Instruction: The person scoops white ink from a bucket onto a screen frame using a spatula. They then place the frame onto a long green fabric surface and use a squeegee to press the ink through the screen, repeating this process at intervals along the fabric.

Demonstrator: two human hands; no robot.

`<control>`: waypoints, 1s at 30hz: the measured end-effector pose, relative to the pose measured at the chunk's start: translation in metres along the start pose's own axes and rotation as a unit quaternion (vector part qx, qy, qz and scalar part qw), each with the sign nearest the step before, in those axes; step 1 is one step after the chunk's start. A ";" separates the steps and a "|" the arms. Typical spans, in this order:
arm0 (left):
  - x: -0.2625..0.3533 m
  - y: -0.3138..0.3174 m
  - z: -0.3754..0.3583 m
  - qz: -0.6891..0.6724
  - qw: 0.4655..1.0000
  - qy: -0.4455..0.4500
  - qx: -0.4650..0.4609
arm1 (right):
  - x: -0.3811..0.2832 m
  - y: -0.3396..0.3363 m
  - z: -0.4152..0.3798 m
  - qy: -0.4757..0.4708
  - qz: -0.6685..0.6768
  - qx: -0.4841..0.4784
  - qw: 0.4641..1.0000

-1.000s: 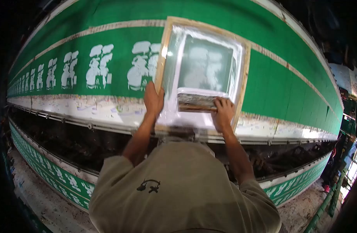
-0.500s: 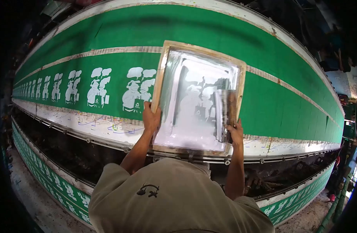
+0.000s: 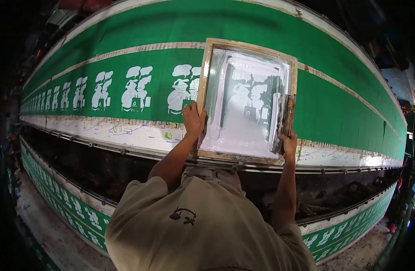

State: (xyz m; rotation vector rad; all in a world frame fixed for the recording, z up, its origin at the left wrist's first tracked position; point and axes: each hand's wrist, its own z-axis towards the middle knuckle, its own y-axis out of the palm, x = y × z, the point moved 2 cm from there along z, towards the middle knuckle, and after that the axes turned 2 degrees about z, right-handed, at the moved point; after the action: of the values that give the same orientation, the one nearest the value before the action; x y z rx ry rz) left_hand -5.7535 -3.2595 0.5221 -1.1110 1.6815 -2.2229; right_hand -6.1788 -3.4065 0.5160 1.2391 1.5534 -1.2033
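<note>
A wooden-framed printing screen (image 3: 250, 157) lies on the green fabric (image 3: 334, 115), its mesh coated with pale wet ink (image 3: 234, 135). A two-figure design shows through the mesh. My left hand (image 3: 194, 119) is closed on the left side of the frame. At the lower right, my right hand (image 3: 288, 142) is closed on the frame's right side and touches the lower end of a squeegee (image 3: 286, 117). The squeegee leans inside the screen along its right edge, smeared with ink. My right fingertips are partly hidden. Left of the screen, a white print (image 3: 180, 92) is partly covered by the frame.
A row of white prints (image 3: 135, 92) runs away to the left along the long table. Metal rail (image 3: 121, 151) with stops edges the near side. Behind me, another table (image 3: 72, 212) carries green printed fabric. Dark gaps separate the tables.
The screen, tilted and blurred before, now looks steady and flatter on the fabric. Both hands keep their holds. The whole view has shifted, putting the screen further right and higher.
</note>
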 end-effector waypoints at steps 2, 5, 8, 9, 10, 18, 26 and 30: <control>-0.002 -0.009 0.003 0.025 0.999 0.024 -0.001 | 0.005 0.003 -0.001 0.048 -0.031 -0.025 0.998; 0.004 -0.015 0.010 -0.072 0.997 0.039 0.006 | -0.020 0.035 -0.041 -0.032 -0.430 0.062 0.900; 0.047 -0.014 0.044 -0.241 0.962 0.127 -0.031 | -0.084 0.093 -0.018 -0.241 -0.519 -0.040 0.819; 0.069 -0.013 0.076 -0.195 0.959 0.205 -0.031 | -0.098 0.107 0.026 -0.224 -0.506 -0.097 0.827; 0.091 -0.011 0.110 -0.148 0.947 0.282 -0.032 | -0.121 0.124 0.071 -0.204 -0.490 -0.154 0.833; 0.100 0.058 0.157 -0.119 0.963 0.242 -0.024 | -0.116 0.180 0.158 -0.316 -0.510 -0.103 0.794; 0.048 0.002 -0.119 -0.107 0.969 0.214 -0.068 | -0.024 0.085 -0.079 -0.327 -0.462 -0.156 0.810; 0.032 -0.012 -0.082 -0.098 0.946 0.251 -0.182 | -0.046 0.083 -0.067 -0.347 -0.472 -0.158 0.795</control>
State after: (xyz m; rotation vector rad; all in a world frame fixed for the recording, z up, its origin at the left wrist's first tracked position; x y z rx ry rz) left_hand -5.8238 -3.2082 0.5390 -0.8475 2.3576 -2.5455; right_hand -6.0902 -3.3456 0.5591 -0.3271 1.6718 -1.6273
